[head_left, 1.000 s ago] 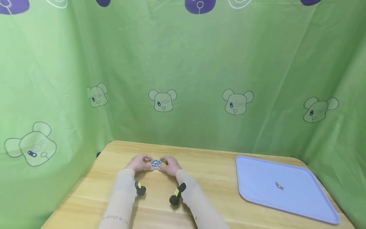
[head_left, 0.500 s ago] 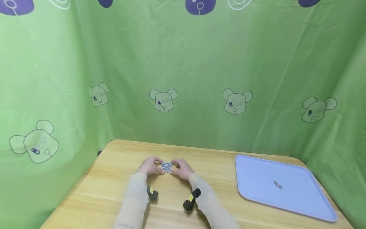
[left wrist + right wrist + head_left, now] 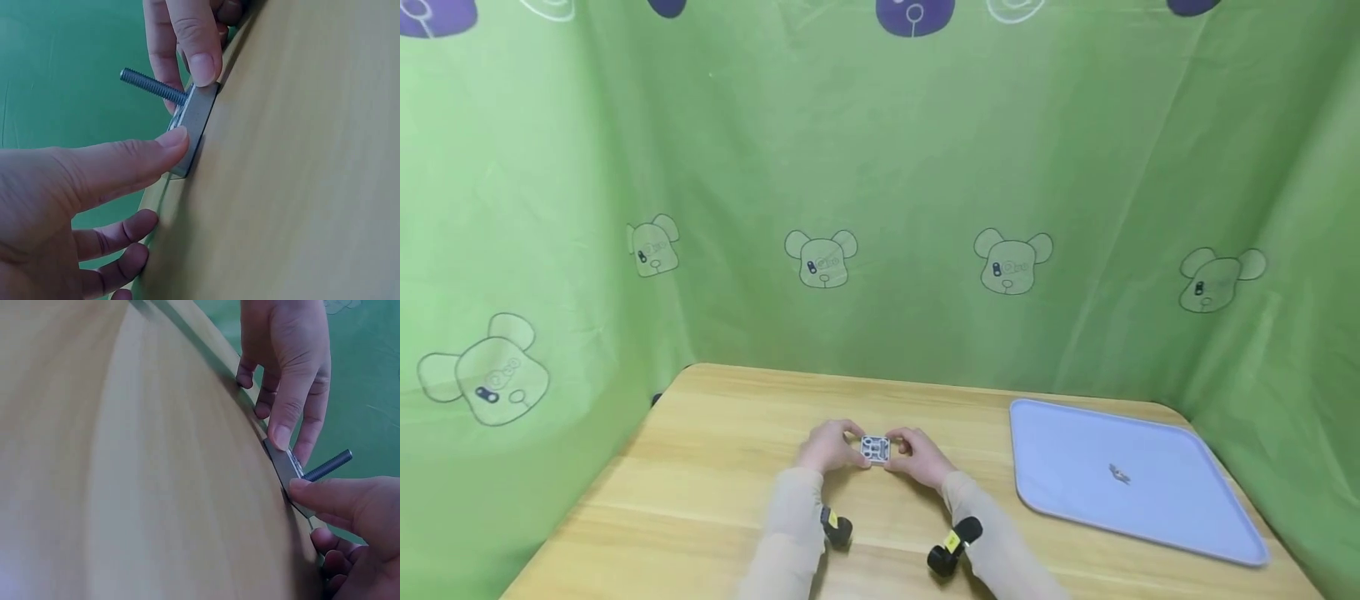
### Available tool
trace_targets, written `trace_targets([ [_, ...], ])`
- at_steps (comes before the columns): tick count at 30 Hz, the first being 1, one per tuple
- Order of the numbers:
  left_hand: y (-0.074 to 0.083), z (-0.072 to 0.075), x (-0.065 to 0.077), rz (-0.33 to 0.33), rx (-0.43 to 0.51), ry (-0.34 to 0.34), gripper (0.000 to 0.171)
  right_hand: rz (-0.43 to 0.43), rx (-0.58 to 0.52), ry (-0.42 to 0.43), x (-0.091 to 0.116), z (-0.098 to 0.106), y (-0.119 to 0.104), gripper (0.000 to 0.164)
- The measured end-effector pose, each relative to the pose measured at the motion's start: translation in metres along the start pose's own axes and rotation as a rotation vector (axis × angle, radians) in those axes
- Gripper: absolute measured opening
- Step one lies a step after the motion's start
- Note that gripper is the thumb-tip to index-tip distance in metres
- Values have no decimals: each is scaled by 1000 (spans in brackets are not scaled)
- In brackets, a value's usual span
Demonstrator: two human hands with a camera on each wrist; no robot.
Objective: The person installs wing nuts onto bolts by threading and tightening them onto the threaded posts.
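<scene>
A small square grey metal block (image 3: 876, 448), its top patterned with round holes, is held low over the wooden table between both hands. My left hand (image 3: 832, 446) pinches its left side between thumb and fingers, and my right hand (image 3: 920, 457) grips the right side the same way. In the left wrist view, a threaded bolt (image 3: 153, 86) stands up from the block's top face. The right wrist view shows the same bolt (image 3: 328, 465) and one thumb (image 3: 282, 437) pressed on the block's near edge.
To the right lies a pale blue tray (image 3: 1075, 450) with a small metallic piece (image 3: 1118, 473) near its middle. Green curtain (image 3: 917, 167) with bear prints hangs behind and at both sides of the table (image 3: 700, 467). Black cameras ride on both wrists.
Both hands have carried the block to the right and slightly towards the person, holding it throughout. The tray and the piece on it stay on the table.
</scene>
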State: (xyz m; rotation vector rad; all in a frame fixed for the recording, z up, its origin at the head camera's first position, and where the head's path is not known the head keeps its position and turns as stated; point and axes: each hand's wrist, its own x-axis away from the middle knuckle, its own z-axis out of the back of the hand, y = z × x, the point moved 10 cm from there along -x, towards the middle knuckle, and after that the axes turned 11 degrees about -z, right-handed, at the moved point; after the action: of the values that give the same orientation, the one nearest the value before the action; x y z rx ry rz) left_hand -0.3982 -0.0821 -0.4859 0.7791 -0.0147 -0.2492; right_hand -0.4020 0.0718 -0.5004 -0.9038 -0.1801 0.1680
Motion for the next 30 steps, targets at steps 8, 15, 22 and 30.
trace_targets([
  [8,26,-23,3,-28,-32,-1,52,-58,-28,37,26,23,23,52],
  [15,49,-38,8,-76,-45,-6,50,-95,-28,63,45,38,39,51],
  [22,67,-51,11,-111,-91,-22,50,-116,-34,70,59,52,52,50],
  [30,73,-61,15,-135,-110,-47,51,-147,-46,63,66,56,62,52],
])
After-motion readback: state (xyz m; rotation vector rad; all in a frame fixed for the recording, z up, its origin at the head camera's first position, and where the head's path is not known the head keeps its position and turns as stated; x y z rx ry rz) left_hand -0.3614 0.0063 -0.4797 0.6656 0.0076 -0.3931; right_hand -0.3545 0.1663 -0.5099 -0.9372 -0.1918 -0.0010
